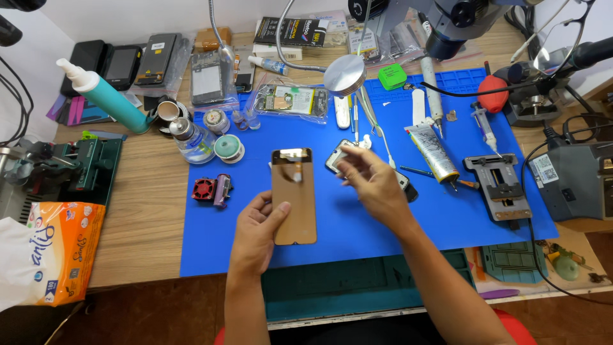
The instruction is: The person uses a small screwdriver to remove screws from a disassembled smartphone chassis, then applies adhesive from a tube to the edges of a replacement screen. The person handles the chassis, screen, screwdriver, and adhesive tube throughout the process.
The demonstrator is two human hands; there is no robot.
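Note:
My left hand [255, 233] holds a flat phone screen panel [294, 198] with a shiny brownish face, gripping its lower left edge above the blue work mat [447, 223]. A small white scrap sticks near the panel's top. Just to the right, my right hand [370, 182] hovers with fingers pinched together on a small pale bit at the fingertips; what it is I cannot make out. Behind that hand a dark phone body [335, 160] lies on the mat, partly hidden.
On the mat: a glue tube [433, 152], grey phone clamp [499, 185], tweezers, a small red fan [204, 188], jars and a glass bottle [191, 139]. A teal squeeze bottle [105, 96], phones and bagged parts lie behind. A tissue pack [57, 249] sits left; a microscope and soldering station stand right.

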